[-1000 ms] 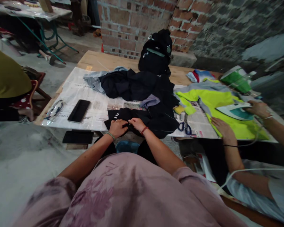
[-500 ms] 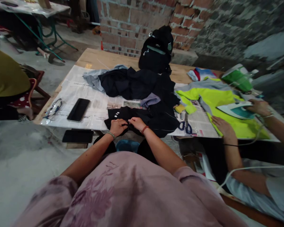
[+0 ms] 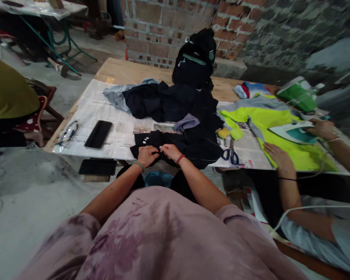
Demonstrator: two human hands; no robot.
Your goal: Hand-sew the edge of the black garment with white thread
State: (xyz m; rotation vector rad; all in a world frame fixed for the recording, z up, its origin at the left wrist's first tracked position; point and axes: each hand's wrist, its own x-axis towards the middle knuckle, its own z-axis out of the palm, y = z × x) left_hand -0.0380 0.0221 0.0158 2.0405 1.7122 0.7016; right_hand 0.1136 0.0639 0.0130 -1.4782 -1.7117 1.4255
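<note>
Black cloth [image 3: 196,147] lies along the tabletop's [image 3: 131,69] near edge, its long axis stretching mostly rightward; left hand [image 3: 147,155] and right hand [image 3: 170,153] (side by side, equally near) pinch its close margin, fingers nearly closed.

Black garment [image 3: 201,149], details indistinct between the hands [image 3: 147,156] [image 3: 170,152]

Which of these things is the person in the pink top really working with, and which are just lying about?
In hand:
- black cloth, worked near its edge
- left hand and right hand, both on it

Apparently just lying about:
- phone on newspaper
- black backpack
- scissors, untouched beside the cloth, though perhaps kept handy
</note>
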